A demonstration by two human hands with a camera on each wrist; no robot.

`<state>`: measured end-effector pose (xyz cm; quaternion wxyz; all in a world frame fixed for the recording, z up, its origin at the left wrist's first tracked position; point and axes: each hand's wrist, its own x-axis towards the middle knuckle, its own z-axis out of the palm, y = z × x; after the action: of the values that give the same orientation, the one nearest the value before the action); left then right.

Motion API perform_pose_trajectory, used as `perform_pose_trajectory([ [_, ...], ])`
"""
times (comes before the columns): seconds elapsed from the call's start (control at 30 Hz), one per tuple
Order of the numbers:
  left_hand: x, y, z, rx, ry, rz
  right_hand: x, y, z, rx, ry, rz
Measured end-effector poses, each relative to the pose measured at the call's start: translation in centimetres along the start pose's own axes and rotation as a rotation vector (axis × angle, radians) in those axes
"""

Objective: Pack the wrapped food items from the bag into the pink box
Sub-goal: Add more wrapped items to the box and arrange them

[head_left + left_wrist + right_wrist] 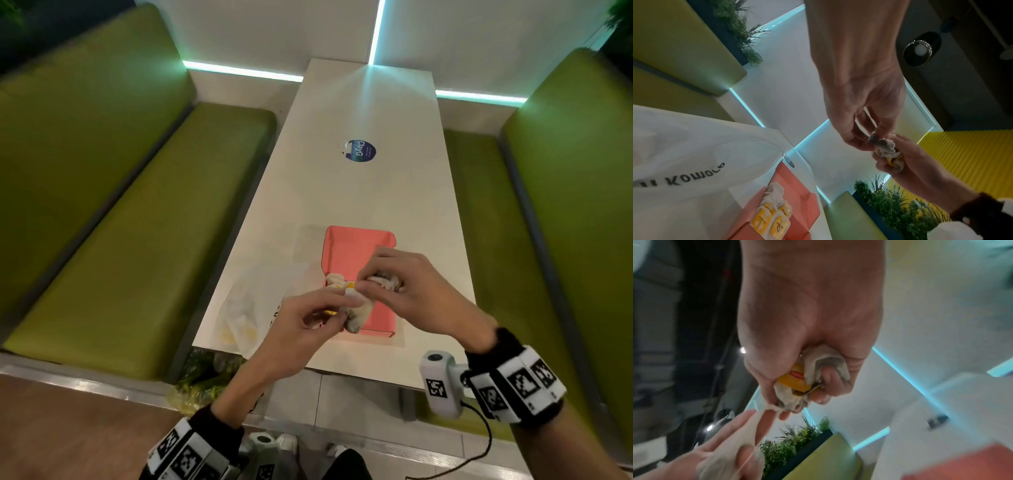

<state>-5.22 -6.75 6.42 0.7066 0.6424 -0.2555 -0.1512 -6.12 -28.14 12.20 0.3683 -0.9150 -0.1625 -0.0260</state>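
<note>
Your right hand (407, 291) is curled tight around a wrapped food item (797, 382), a crumpled white paper wrapper with a yellow label showing between your fingers (830, 374). Your left hand (308, 322) pinches the loose twisted end of the same wrapper between thumb and fingertips, so the paper is stretched between your two hands. Both hands are raised above the near end of the pink box (349, 253), not touching it.

The pink box lies open on the white table (370, 192), its lid folded back flat on the far side. Inside it, against the left wall, more wrapped items (772, 219) with yellow labels are lined up side by side; the right part of the box floor is bare.

Just left of the box, touching or nearly touching its side, lies the translucent white plastic bag (253, 308) with dark lettering. You can make out pale wrapped shapes with yellow patches through the plastic, though how many cannot be told.

Farther up the table sits a round blue sticker (360, 150). Green padded benches (137, 222) flank the table on both sides, and a bundle of green leafy produce in thin plastic (205, 377) lies on the floor by the table's near left corner.
</note>
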Motion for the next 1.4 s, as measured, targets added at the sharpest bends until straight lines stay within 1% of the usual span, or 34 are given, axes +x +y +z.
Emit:
perform_pose_trajectory([
  [0.07, 0.0, -0.2, 0.2, 0.004, 0.022, -0.021, -0.3, 0.9, 1.1, 0.277, 0.026, 0.118],
  [0.13, -0.3, -0.7, 0.2, 0.033, 0.042, -0.032, -1.0, 1.6, 2.6, 0.498, 0.036, 0.206],
  [0.2, -0.6, -1.2, 0.2, 0.061, 0.057, -0.027, -1.8, 2.1, 3.7, 0.607, 0.019, 0.250],
  [0.23, -0.7, -1.5, 0.1, 0.069, 0.068, -0.023, -2.1, 2.2, 4.0, 0.617, -0.003, 0.267],
  [0.3, -0.7, -1.8, -0.1, 0.089, 0.095, -0.020, -2.7, 2.3, 4.2, 0.581, -0.060, 0.293],
  [0.33, -0.6, -1.9, -0.2, 0.101, 0.103, -0.015, -2.8, 2.4, 4.2, 0.556, -0.070, 0.308],
  [0.37, -0.5, -2.0, -0.2, 0.111, 0.106, -0.007, -2.9, 2.5, 4.1, 0.527, -0.050, 0.326],
  [0.47, -0.3, -2.4, -0.3, 0.156, 0.087, 0.014, -2.6, 2.4, 3.0, 0.388, 0.138, 0.334],
  [0.5, -0.3, -2.5, -0.4, 0.176, 0.079, 0.016, -2.5, 2.2, 2.5, 0.344, 0.182, 0.312],
  [0.53, -0.2, -2.7, -0.5, 0.199, 0.072, 0.018, -2.3, 1.9, 2.1, 0.333, 0.194, 0.288],
  [0.57, -0.1, -2.8, -0.6, 0.223, 0.063, 0.024, -2.0, 1.6, 1.8, 0.334, 0.168, 0.268],
  [0.6, -0.1, -2.9, -0.5, 0.246, 0.051, 0.035, -1.6, 1.3, 1.6, 0.318, 0.103, 0.252],
  [0.7, 0.1, -3.6, -0.4, 0.300, 0.019, 0.071, -0.5, 1.4, 1.7, 0.186, -0.153, 0.212],
  [0.73, 0.0, -4.0, -0.4, 0.318, 0.018, 0.081, -0.3, 1.5, 1.9, 0.170, -0.194, 0.210],
  [0.83, -0.3, -5.1, -0.4, 0.337, 0.029, 0.095, -0.1, 2.2, 2.6, 0.132, -0.168, 0.221],
  [0.93, -0.9, -6.2, 0.2, 0.302, 0.090, 0.076, -0.6, 3.0, 3.5, 0.055, -0.152, 0.228],
  [1.03, -1.1, -7.5, 0.7, 0.269, 0.158, -0.023, -0.7, 3.4, 4.5, -0.183, -0.144, 0.237],
  [1.13, -1.2, -8.7, 0.5, 0.350, 0.181, -0.110, -0.1, 3.6, 5.2, -0.411, -0.117, 0.227],
  [1.2, -1.4, -9.2, 0.2, 0.434, 0.205, -0.132, 0.5, 4.0, 5.9, -0.514, -0.139, 0.217],
  [1.27, -1.6, -9.6, -0.2, 0.500, 0.208, -0.137, 1.2, 4.6, 6.7, -0.560, -0.192, 0.218],
  [1.4, -1.8, -10.3, -0.6, 0.613, 0.142, -0.150, 2.2, 5.3, 8.0, -0.500, -0.291, 0.226],
])
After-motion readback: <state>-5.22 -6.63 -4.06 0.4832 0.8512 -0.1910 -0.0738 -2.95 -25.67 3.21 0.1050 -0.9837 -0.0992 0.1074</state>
